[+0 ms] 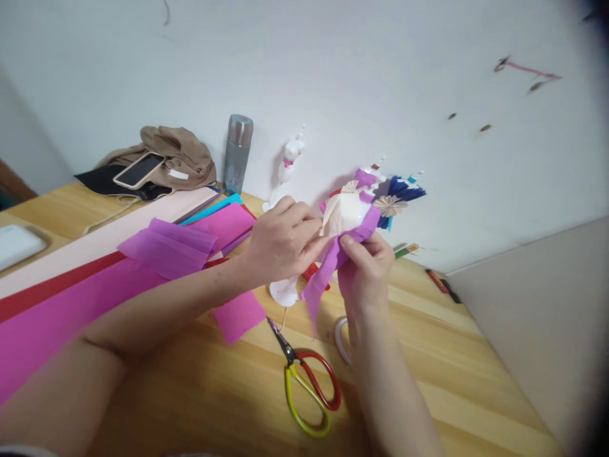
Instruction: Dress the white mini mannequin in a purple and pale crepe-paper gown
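A small white dress-form figure (354, 214), dressed in cream pleated paper (339, 209), stands out between my hands above the table. My right hand (366, 266) pinches a purple crepe paper strip (328, 273) against the figure's lower side with the thumb on top. One end of the strip dangles toward the table. My left hand (285, 238) is closed, its fingertips at the cream paper and the strip's edge; what they grip is hidden. Below lie scissors (291, 355) with one red and one yellow handle. A white round stand base (284, 292) shows under my left hand.
Purple, pink and red paper sheets (85, 292) cover the table's left side. Behind are a grey thermos (238, 155), a phone (139, 170) on brown cloth, a bare white figure (288, 162) and decorated figures (404, 190). A tape roll (340, 339) is beside my right wrist.
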`<act>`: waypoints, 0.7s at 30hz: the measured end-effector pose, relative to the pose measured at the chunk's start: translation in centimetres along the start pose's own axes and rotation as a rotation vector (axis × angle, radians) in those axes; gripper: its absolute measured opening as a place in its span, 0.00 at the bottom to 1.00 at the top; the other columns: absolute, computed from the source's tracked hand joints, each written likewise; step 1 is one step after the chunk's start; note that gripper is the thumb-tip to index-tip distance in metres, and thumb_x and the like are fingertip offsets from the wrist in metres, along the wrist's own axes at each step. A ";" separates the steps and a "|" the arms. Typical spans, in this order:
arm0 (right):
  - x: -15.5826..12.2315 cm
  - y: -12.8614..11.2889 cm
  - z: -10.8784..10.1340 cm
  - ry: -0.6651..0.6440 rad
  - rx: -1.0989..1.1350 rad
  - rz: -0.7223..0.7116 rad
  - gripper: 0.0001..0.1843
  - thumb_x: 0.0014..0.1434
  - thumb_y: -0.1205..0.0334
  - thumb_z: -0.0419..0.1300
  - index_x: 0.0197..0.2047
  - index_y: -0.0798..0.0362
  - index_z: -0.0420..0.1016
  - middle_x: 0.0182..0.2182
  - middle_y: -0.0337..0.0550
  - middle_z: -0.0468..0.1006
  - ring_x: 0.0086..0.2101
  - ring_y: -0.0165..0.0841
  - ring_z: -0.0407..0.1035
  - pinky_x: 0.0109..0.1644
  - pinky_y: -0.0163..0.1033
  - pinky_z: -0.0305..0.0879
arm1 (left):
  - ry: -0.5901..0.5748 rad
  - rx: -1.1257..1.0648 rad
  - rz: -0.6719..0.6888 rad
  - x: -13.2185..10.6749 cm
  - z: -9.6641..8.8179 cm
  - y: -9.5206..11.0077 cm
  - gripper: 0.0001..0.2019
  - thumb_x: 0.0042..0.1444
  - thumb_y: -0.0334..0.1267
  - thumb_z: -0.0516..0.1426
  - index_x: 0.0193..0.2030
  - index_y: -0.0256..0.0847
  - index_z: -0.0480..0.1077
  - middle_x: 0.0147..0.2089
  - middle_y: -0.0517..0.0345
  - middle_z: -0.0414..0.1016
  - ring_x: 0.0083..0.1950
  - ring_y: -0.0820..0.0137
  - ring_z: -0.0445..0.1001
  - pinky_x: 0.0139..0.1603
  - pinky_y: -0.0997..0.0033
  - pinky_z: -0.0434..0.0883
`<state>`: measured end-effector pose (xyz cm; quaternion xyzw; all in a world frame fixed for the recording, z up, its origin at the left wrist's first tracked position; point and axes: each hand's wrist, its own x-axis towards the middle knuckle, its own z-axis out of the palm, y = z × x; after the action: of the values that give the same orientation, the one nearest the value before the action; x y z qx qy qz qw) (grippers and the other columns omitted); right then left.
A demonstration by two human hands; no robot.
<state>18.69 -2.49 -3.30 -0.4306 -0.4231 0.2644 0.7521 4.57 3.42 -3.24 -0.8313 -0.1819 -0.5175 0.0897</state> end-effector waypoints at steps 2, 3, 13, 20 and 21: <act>0.0 0.1 -0.1 -0.006 -0.004 -0.004 0.11 0.40 0.61 0.70 0.21 0.51 0.71 0.18 0.31 0.66 0.20 0.26 0.58 0.27 0.35 0.57 | -0.006 -0.019 -0.020 0.0 0.1 0.0 0.11 0.63 0.34 0.51 0.29 0.39 0.69 0.33 0.55 0.73 0.36 0.68 0.64 0.40 0.66 0.65; 0.0 0.2 -0.1 -0.011 -0.006 -0.004 0.11 0.41 0.61 0.70 0.21 0.51 0.70 0.17 0.31 0.66 0.20 0.26 0.58 0.27 0.35 0.57 | -0.012 -0.030 -0.036 0.1 0.1 0.1 0.12 0.63 0.33 0.51 0.28 0.39 0.69 0.33 0.55 0.73 0.36 0.68 0.65 0.40 0.66 0.65; 0.1 0.3 -0.2 -0.003 -0.025 -0.007 0.10 0.41 0.59 0.70 0.22 0.50 0.73 0.19 0.32 0.69 0.21 0.27 0.60 0.27 0.36 0.58 | 0.035 -0.117 -0.256 0.0 0.3 0.1 0.08 0.60 0.28 0.50 0.41 0.40 0.69 0.34 0.58 0.74 0.38 0.68 0.70 0.40 0.67 0.66; 0.0 0.4 -0.2 -0.016 -0.028 -0.017 0.10 0.42 0.59 0.70 0.23 0.50 0.72 0.19 0.32 0.69 0.21 0.27 0.61 0.28 0.37 0.58 | 0.092 -0.094 -0.142 0.0 0.0 0.6 0.01 0.58 0.33 0.55 0.36 0.39 0.68 0.44 0.49 0.73 0.45 0.64 0.68 0.47 0.61 0.68; 0.0 0.4 -0.2 -0.015 -0.027 -0.016 0.09 0.42 0.59 0.70 0.23 0.50 0.73 0.20 0.32 0.70 0.21 0.27 0.61 0.28 0.37 0.59 | 0.078 -0.122 -0.181 0.1 0.0 0.7 0.03 0.58 0.35 0.57 0.36 0.39 0.69 0.43 0.49 0.72 0.44 0.64 0.68 0.47 0.61 0.68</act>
<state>18.87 -2.36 -3.68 -0.4353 -0.4357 0.2557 0.7452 4.84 2.81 -3.14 -0.7947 -0.2209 -0.5654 -0.0012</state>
